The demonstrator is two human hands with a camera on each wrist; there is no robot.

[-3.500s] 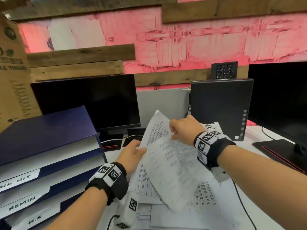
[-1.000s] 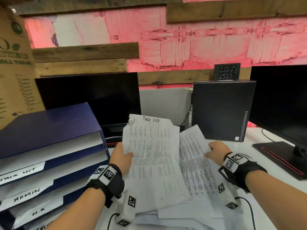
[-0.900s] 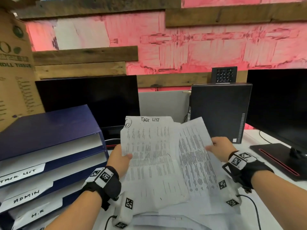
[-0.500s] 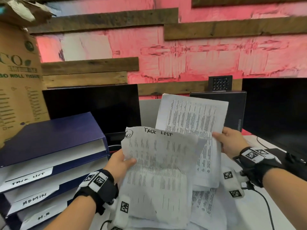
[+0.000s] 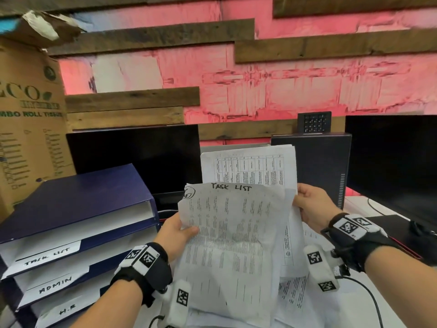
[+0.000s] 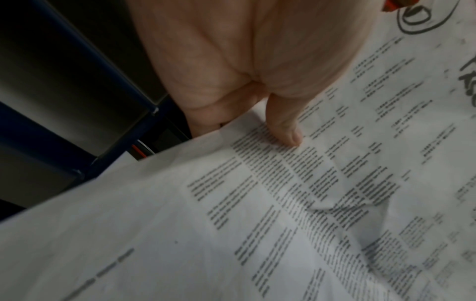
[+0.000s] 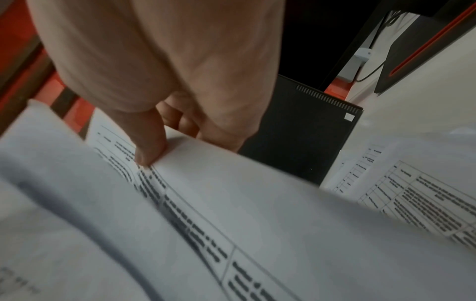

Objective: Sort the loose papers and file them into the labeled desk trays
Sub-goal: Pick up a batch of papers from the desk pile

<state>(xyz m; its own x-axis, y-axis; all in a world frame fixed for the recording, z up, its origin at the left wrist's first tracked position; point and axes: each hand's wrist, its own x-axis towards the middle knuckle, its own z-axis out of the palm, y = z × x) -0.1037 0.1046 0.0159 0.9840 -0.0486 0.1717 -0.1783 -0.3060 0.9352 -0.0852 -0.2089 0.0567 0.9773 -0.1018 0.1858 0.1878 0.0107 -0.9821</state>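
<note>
Beside the trays [image 5: 78, 233], left hand [image 5: 175, 233] grips TASK LIST sheet [image 5: 227, 245]; right hand [image 5: 312, 204] pinches table sheet [image 5: 248, 166], now raised behind it

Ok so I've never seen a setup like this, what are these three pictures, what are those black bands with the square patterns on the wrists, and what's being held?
There is no machine here: a person is sorting papers with bare hands. The black bands carry small cameras and printed marker squares. The big picture comes from a camera on the head, looking down at the desk. The other two are close-ups from the wrists, looking along each hand.

The left hand grips a crumpled sheet headed "Task List", thumb on its front. The right hand pinches a sheet with a printed table behind it. More loose papers lie on the desk underneath.

On the left stand blue stacked trays labelled Task List, Admin and H.R. Behind are a dark monitor, a black computer case and a cardboard box.
</note>
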